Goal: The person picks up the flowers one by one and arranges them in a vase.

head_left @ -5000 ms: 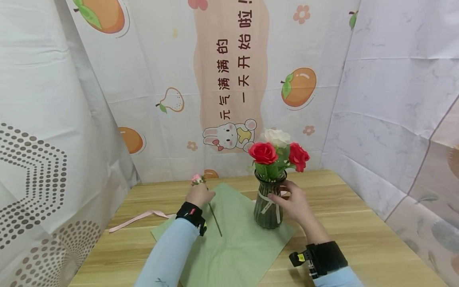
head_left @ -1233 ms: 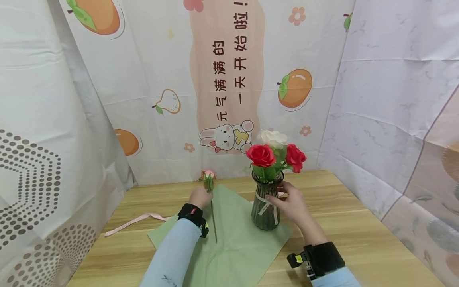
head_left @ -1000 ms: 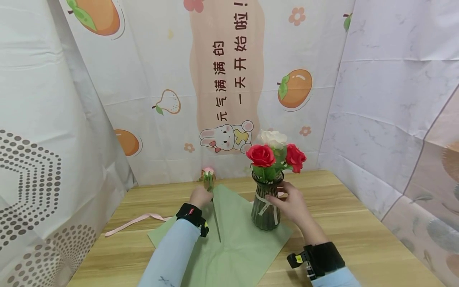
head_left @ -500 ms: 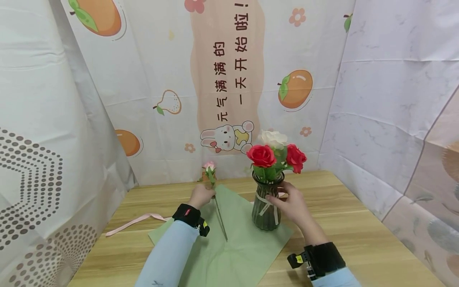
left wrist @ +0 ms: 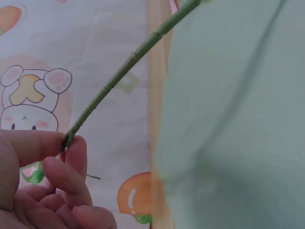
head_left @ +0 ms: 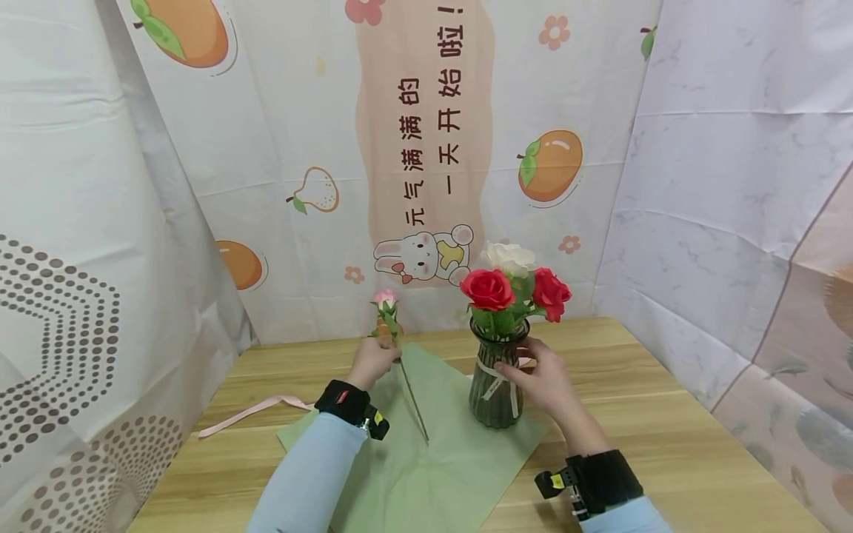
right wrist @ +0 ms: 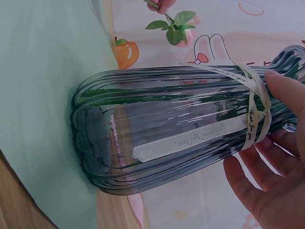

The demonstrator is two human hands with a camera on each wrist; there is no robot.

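My left hand (head_left: pixel 373 361) pinches the thin stem of a pink rose (head_left: pixel 385 297) just below its leaves. The bloom points up, and the bare stem slants down to the right over the green wrapping sheet (head_left: pixel 426 474). Seen from the left wrist, thumb and fingertips grip the green stem (left wrist: pixel 119 74). My right hand (head_left: pixel 546 374) holds the ribbed, dark glass vase (head_left: pixel 489 400) around its upper right side. Two red roses (head_left: pixel 488 289) and a white rose (head_left: pixel 509 259) stand in the vase. A printed white ribbon (right wrist: pixel 190 138) circles the glass.
The vase stands upright on the right part of the green sheet. A pink ribbon (head_left: pixel 256 416) lies on the wooden table (head_left: pixel 640 414) at left, partly under the sheet. Printed cloth (head_left: pixel 293 111) hangs behind the table, with more cloth on both sides.
The pink rose has risen and turned more upright in my left hand, its stem's lower end swinging right. My right hand stays on the vase, which has not moved.
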